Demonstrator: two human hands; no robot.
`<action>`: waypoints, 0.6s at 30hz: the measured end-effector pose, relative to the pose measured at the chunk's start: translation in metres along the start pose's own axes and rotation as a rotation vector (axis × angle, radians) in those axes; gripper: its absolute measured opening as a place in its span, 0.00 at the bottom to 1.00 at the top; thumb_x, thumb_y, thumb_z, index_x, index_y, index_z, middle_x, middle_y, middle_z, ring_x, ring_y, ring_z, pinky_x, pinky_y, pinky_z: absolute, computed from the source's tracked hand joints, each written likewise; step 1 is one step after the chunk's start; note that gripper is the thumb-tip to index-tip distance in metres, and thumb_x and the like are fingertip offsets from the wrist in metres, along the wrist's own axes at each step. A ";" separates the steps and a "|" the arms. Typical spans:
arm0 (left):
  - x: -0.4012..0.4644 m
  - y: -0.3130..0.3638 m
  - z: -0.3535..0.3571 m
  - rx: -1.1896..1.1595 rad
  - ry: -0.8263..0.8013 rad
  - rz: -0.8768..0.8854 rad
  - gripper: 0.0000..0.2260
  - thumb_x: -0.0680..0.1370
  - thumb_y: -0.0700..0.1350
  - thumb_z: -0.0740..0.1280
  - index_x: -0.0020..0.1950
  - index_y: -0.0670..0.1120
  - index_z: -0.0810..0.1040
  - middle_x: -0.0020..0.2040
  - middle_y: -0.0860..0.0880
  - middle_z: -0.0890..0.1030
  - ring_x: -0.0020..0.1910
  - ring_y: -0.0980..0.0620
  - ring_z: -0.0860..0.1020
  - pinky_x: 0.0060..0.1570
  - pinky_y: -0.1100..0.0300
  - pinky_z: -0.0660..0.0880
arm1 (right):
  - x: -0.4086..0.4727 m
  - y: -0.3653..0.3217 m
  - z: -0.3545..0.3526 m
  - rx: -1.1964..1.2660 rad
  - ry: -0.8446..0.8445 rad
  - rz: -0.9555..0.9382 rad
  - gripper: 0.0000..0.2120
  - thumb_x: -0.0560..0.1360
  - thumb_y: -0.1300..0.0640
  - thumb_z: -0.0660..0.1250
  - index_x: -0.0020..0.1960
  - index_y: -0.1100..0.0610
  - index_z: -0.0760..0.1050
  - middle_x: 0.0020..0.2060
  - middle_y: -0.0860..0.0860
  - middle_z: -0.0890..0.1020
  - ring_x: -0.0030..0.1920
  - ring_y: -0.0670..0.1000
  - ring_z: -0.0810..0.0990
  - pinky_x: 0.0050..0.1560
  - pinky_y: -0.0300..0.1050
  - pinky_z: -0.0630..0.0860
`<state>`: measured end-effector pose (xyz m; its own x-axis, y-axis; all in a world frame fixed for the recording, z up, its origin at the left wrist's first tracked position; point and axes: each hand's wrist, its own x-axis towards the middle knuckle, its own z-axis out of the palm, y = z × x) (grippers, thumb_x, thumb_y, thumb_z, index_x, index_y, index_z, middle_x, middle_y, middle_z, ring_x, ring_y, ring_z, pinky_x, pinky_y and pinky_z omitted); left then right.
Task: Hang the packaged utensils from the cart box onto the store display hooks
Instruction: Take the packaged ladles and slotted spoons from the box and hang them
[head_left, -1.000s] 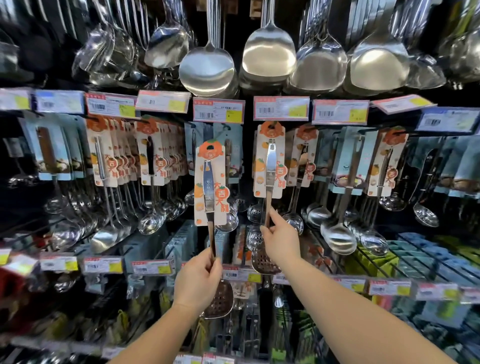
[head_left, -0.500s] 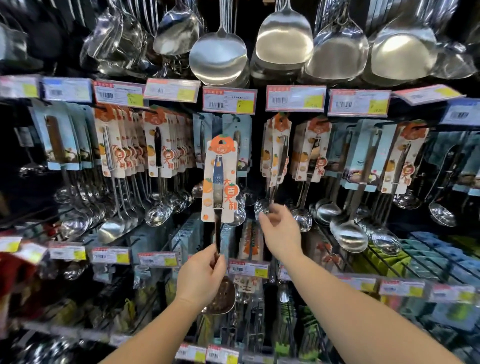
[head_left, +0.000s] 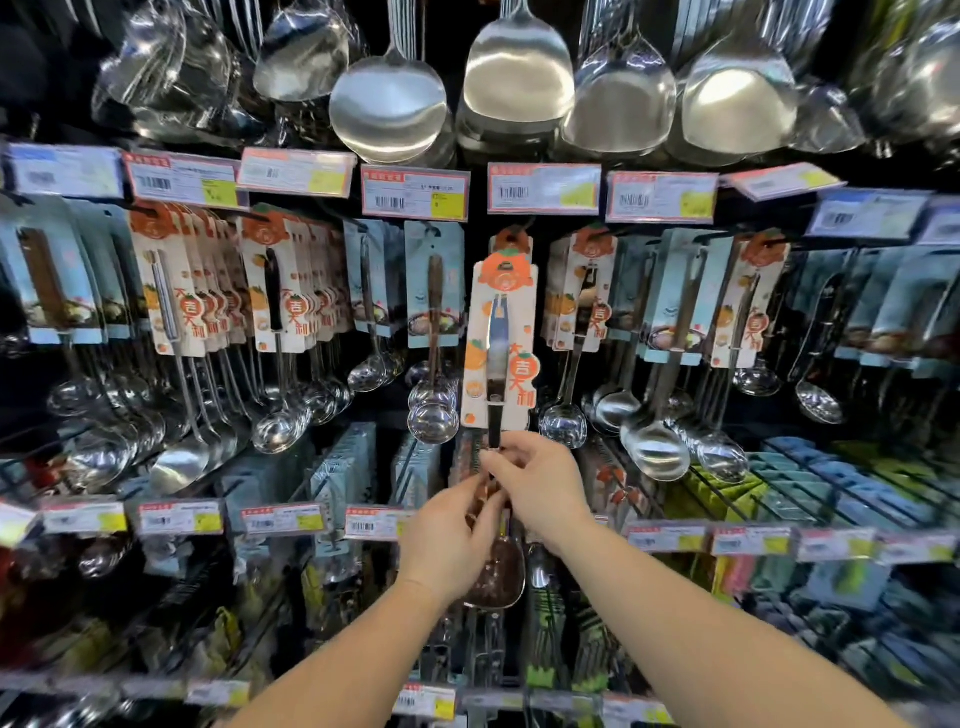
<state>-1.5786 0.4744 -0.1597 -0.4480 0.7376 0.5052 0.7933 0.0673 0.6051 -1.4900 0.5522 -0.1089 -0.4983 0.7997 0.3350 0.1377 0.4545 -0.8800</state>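
A packaged slotted spoon (head_left: 500, 343) on a white and orange card stands upright in front of the middle display hook (head_left: 511, 240), where another orange card hangs just behind it. My left hand (head_left: 451, 540) grips the spoon's handle below the card. My right hand (head_left: 540, 483) pinches the same handle just above, close under the card's lower edge. The spoon's dark perforated bowl (head_left: 497, 577) hangs below my hands. The cart box is out of view.
Rows of carded ladles (head_left: 182, 291) and spoons fill the hooks left and right. Big steel spatulas (head_left: 519, 78) hang overhead. Price tags (head_left: 415, 193) line the rails. Lower shelves hold more packaged goods.
My left hand has carried the carded spoon right and up to the middle hook. My right hand left the hanging spoon and took hold of this spoon's handle.
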 end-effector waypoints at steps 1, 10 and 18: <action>0.000 0.000 -0.003 -0.030 0.009 -0.015 0.15 0.80 0.53 0.58 0.64 0.54 0.75 0.54 0.52 0.82 0.52 0.51 0.78 0.48 0.57 0.75 | 0.001 0.002 -0.004 0.008 0.008 0.021 0.06 0.75 0.57 0.70 0.41 0.47 0.78 0.34 0.46 0.82 0.36 0.44 0.80 0.47 0.50 0.80; 0.031 -0.025 -0.015 0.241 0.144 -0.126 0.22 0.79 0.55 0.57 0.72 0.49 0.64 0.71 0.50 0.68 0.71 0.50 0.63 0.71 0.51 0.61 | 0.009 -0.018 -0.026 0.060 0.044 0.003 0.07 0.77 0.54 0.68 0.54 0.53 0.78 0.41 0.48 0.83 0.43 0.56 0.83 0.47 0.57 0.82; 0.045 -0.014 -0.019 0.431 0.078 -0.072 0.24 0.79 0.58 0.54 0.74 0.51 0.61 0.74 0.49 0.63 0.74 0.47 0.57 0.74 0.47 0.53 | 0.027 -0.022 -0.022 0.063 0.035 0.011 0.07 0.77 0.56 0.67 0.43 0.45 0.78 0.36 0.48 0.84 0.43 0.55 0.84 0.48 0.60 0.81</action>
<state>-1.6179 0.4941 -0.1340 -0.5252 0.6688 0.5262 0.8508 0.4027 0.3375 -1.4874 0.5721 -0.0727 -0.4664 0.8184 0.3357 0.0884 0.4207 -0.9029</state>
